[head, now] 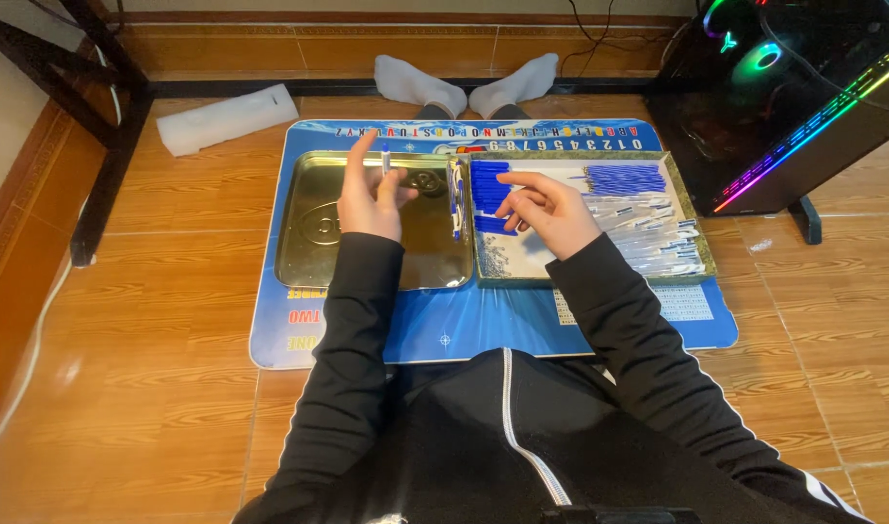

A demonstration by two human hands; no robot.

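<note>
My left hand [371, 199] is raised over a shallow gold metal tray [313, 243] and pinches a thin pen part [385, 157] upright between its fingertips. My right hand [549, 209] hovers over a second tray [522, 267] with a pale patterned floor, fingers spread and empty, next to a pile of blue pen caps [490, 199]. That tray also holds a row of blue pen parts [626, 179] and several clear pen barrels [653, 233]. A finished blue pen [456, 199] lies at the gold tray's right edge.
Both trays rest on a blue printed mat [435, 330] on an orange tiled floor. My white-socked feet [468, 85] lie beyond the mat. A lit computer case [784, 97] stands at the right, a white foam block [227, 118] at the left, a black table leg [110, 146] further left.
</note>
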